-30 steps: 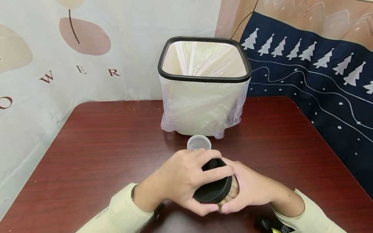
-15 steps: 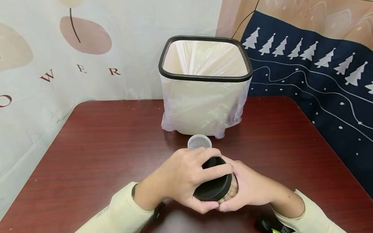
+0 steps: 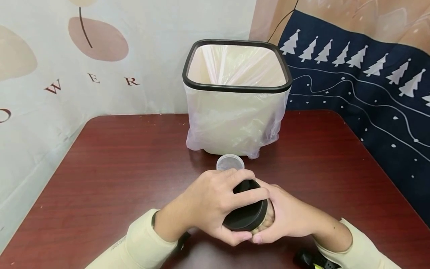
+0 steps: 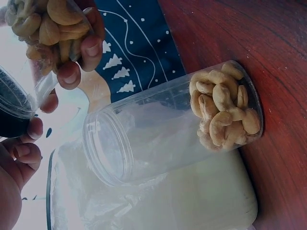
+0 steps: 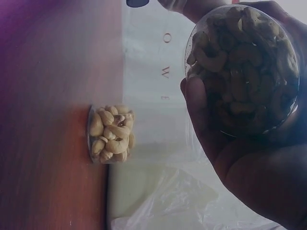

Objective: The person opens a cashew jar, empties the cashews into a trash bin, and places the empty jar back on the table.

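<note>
My left hand (image 3: 215,201) spreads over a black screw lid (image 3: 248,218), fingers and thumb curled around its edge. My right hand (image 3: 292,216) grips the clear jar (image 3: 267,221) beneath that lid. Cashews fill the part of this jar seen in the left wrist view, and its round base (image 5: 244,72) faces the right wrist camera. Held tilted, the jar has its lid side toward the left palm. Just beyond the hands, a second clear jar (image 4: 153,120) stands upright and lidless on the table, with cashews (image 4: 223,105) in its bottom. In the head view the hands hide most of it.
A cream bin (image 3: 235,119) with a black rim and a plastic liner stands at the back of the dark red table (image 3: 117,160). Patterned cloths hang behind. A black object with a yellow mark (image 3: 305,257) shows beside the right sleeve.
</note>
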### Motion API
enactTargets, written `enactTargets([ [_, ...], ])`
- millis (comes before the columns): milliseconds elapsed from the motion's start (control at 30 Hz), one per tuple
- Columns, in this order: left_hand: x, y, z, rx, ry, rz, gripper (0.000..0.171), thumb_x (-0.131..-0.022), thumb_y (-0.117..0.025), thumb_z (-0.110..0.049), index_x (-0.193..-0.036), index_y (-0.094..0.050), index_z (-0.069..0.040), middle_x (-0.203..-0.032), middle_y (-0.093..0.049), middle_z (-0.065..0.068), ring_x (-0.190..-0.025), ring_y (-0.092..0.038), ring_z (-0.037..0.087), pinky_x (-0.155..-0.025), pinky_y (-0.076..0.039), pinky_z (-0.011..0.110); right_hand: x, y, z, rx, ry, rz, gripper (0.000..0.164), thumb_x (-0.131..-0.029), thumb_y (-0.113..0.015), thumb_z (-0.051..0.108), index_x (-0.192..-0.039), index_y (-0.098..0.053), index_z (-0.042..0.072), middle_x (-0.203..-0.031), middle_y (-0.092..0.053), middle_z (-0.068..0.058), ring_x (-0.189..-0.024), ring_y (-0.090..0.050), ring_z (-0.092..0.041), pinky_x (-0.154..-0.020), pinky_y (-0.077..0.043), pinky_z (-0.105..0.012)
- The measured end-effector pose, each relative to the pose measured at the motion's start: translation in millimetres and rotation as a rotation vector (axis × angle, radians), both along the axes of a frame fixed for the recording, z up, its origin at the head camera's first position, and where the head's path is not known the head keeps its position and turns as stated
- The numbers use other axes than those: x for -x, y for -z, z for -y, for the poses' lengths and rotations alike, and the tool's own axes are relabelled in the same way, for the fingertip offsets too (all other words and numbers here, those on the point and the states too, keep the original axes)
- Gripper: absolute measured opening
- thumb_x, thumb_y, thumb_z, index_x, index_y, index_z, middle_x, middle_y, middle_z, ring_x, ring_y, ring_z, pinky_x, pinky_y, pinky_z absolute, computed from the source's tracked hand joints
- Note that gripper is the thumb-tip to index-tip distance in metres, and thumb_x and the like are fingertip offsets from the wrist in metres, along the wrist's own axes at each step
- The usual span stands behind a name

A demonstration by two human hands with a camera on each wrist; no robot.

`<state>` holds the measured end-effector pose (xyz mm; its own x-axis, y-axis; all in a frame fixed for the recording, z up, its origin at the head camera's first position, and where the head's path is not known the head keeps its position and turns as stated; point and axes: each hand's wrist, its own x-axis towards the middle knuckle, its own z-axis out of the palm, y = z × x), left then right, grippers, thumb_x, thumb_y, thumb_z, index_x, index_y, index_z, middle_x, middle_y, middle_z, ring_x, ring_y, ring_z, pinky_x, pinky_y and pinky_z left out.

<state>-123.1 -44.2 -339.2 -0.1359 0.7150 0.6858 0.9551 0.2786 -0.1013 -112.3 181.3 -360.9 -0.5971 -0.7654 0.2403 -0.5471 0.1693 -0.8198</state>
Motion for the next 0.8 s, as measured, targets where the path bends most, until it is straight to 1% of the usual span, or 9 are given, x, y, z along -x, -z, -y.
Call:
enactTargets([
  [200, 0.2, 0.7, -0.1, 0.005, -0.037, 0.014, 0.063, -0.073, -0.063, -0.063, -0.121, -0.065, -0.022, -0.112, -0.06, 0.004, -0.083, -0.06, 0.015, -0.067, -0.056, 0.027, -0.9, -1.1, 0.9, -0.011, 0.045, -0.002, 0.081, -0.069, -0.089, 0.032, -0.137, -0.045, 0.024, -0.12, -0.065, 0.008, -0.105, -0.065, -0.011, -0.093, -0.051, -0.026],
  [333, 0.6, 0.8, 0.0, 0.005, -0.047, 0.016, 0.064, -0.071, -0.063, -0.063, -0.121, -0.065, -0.022, -0.111, -0.06, 0.004, -0.084, -0.06, 0.015, -0.065, -0.056, 0.027, -1.3, -1.2, 1.5, -0.012, 0.056, -0.009, 0.083, -0.069, -0.089, 0.032, -0.139, -0.045, 0.023, -0.122, -0.065, 0.007, -0.106, -0.065, -0.012, -0.094, -0.051, -0.025],
  [433, 1.1, 0.7, -0.1, 0.002, -0.059, 0.017, 0.064, -0.072, -0.063, -0.063, -0.121, -0.065, -0.022, -0.111, -0.06, 0.004, -0.086, -0.061, 0.014, -0.064, -0.056, 0.028, -2.3, -2.0, 2.1, -0.024, 0.081, -0.01, 0.083, -0.068, -0.089, 0.031, -0.137, -0.045, 0.023, -0.122, -0.064, 0.008, -0.106, -0.065, -0.011, -0.093, -0.052, -0.025],
  [567, 1.8, 1.2, -0.4, 0.002, -0.077, 0.025, 0.062, -0.073, -0.061, -0.063, -0.12, -0.065, -0.023, -0.111, -0.061, 0.004, -0.087, -0.061, 0.013, -0.062, -0.056, 0.028, -3.6, -2.2, 2.7, -0.035, 0.108, 0.014, 0.084, -0.065, -0.09, 0.029, -0.136, -0.045, 0.024, -0.121, -0.065, 0.008, -0.105, -0.066, -0.01, -0.091, -0.052, -0.025],
  [733, 0.9, 1.1, -0.7, 0.001, -0.086, 0.038, 0.062, -0.073, -0.061, -0.063, -0.12, -0.065, -0.023, -0.11, -0.06, 0.002, -0.087, -0.061, 0.012, -0.061, -0.056, 0.028, -4.2, -1.2, 2.1, -0.015, 0.097, 0.038, 0.085, -0.065, -0.09, 0.027, -0.137, -0.045, 0.022, -0.12, -0.066, 0.006, -0.105, -0.066, -0.012, -0.092, -0.052, -0.025],
  [800, 0.2, 0.8, -0.5, -0.001, -0.089, 0.049, 0.062, -0.073, -0.061, -0.063, -0.12, -0.065, -0.023, -0.11, -0.06, 0.002, -0.087, -0.06, 0.012, -0.06, -0.055, 0.027, -4.6, -0.6, 2.2, -0.011, 0.099, 0.03, 0.086, -0.066, -0.091, 0.027, -0.138, -0.045, 0.022, -0.12, -0.066, 0.006, -0.104, -0.066, -0.012, -0.092, -0.052, -0.025],
])
